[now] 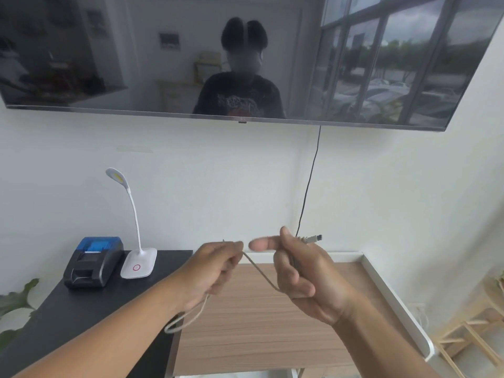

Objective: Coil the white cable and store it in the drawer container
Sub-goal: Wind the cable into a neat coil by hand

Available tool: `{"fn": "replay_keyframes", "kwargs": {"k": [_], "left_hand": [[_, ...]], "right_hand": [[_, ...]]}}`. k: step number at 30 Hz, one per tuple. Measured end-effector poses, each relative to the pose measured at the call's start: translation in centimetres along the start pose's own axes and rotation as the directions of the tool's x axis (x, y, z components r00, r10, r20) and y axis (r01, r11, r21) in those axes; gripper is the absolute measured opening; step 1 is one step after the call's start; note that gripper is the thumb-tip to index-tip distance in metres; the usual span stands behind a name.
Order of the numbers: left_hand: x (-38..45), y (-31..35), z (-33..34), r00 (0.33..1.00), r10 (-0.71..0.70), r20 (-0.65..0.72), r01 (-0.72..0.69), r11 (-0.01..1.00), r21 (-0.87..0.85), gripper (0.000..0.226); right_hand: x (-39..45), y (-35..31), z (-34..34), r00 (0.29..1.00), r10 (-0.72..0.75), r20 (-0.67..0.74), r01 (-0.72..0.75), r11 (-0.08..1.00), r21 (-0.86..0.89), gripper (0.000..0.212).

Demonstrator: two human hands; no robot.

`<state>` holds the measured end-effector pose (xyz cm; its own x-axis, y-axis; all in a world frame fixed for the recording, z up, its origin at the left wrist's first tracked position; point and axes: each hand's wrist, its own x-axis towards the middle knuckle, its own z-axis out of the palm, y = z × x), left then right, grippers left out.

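above a pale wood-grain tabletop (pixel 245 323) with a white raised rim, two bare hands hold one thin, smooth white cable (pixel 260 272). left hand (pixel 215 271) pinches it, a loop hanging below the fist. right hand (pixel 297 271) clasps the other end, its grey plug poking out past the knuckles. no legible writing.

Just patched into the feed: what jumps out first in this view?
Two hands front and centre, left hand and right hand, each with a grip on the white cable above the wooden table. A big dark TV fills the wall above; a white desk lamp stands left.
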<state>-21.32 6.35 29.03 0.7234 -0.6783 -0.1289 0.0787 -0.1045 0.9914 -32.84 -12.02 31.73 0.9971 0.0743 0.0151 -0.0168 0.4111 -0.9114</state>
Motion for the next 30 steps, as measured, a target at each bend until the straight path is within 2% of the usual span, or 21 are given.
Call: {"fn": "replay_keyframes", "kwargs": {"k": [3,6,8,11,14,16,19,26,28,30], "left_hand": [[0.6,1.4,-0.5,0.999,-0.031,-0.024,0.031,0.999,-0.03,0.039],[0.7,2.8,0.0,1.0,-0.024,-0.02,0.023,1.0,-0.016,0.035],[0.4,3.5,0.7,1.0,0.024,-0.018,-0.023,0.998,0.058,0.037],[-0.3,3.8,1.9,0.989,0.146,-0.024,-0.134,0.954,0.269,0.039],[-1.0,3.4,2.7,0.962,0.272,-0.018,-0.233,0.854,0.465,0.035],[-1.3,3.0,3.1,0.947,0.319,-0.03,-0.264,0.83,0.492,0.031],[-1.6,2.5,3.4,0.928,0.369,-0.041,-0.282,0.772,0.569,0.029],[-2.6,0.9,4.4,0.878,0.475,0.054,-0.384,0.633,0.673,0.025],[-2.7,0.9,4.5,0.87,0.489,0.06,-0.394,0.617,0.682,0.024],[-2.8,0.9,4.5,0.864,0.499,0.061,-0.401,0.613,0.681,0.025]], "right_hand": [[-0.4,1.0,0.1,0.989,0.122,0.079,-0.106,0.977,-0.187,0.057],[-0.5,2.3,-0.2,0.979,0.198,0.05,-0.17,0.927,-0.334,0.064],[-0.3,2.9,-0.2,0.985,0.172,-0.005,-0.162,0.919,-0.358,0.069],[0.1,3.1,-0.3,0.993,0.112,-0.022,-0.113,0.931,-0.348,0.06],[0.5,3.1,-0.7,0.997,0.072,-0.022,-0.075,0.974,-0.213,0.055],[0.9,3.3,-1.0,0.998,0.041,-0.039,-0.043,0.999,-0.034,0.056],[1.3,3.3,-1.0,0.996,0.03,-0.086,-0.011,0.976,0.215,0.058],[1.2,2.4,-0.3,0.989,0.081,-0.121,-0.046,0.963,0.266,0.059],[1.3,2.6,0.2,0.991,0.092,-0.101,-0.053,0.939,0.339,0.061],[1.3,2.5,0.6,0.994,0.083,-0.065,-0.058,0.948,0.312,0.064]]}}
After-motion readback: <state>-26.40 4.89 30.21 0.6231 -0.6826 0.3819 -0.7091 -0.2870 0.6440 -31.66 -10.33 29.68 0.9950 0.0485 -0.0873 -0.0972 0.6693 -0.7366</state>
